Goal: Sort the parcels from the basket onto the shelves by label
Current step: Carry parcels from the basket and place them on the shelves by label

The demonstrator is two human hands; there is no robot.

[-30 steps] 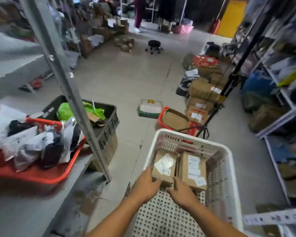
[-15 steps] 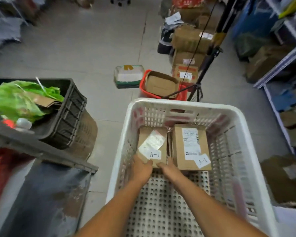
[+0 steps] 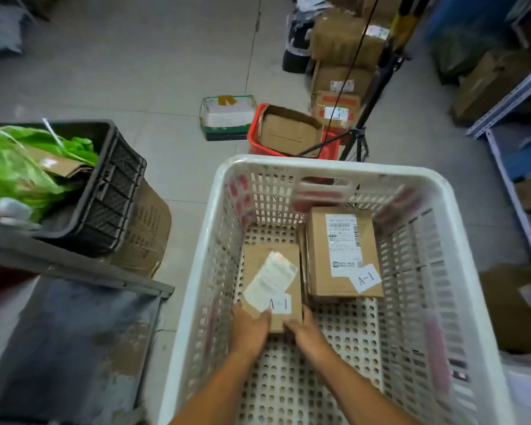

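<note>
A white perforated basket stands on the floor below me. Inside lie two brown cardboard parcels, each with an "A-1" sticker. The smaller parcel sits at the left; my left hand grips its near left corner, thumb on top. My right hand holds its near right edge, fingers curled under. The larger parcel lies flat to the right on another box, untouched. A grey metal shelf runs along my left.
A black crate with a green bag sits on the left shelf. Ahead on the floor stand a red basket with a flattened carton, stacked boxes and a black tripod. Blue shelving lines the right.
My view has tilted down onto the basket. The smaller parcel has been drawn toward me, away from the far wall, with both hands staying on its near end.
</note>
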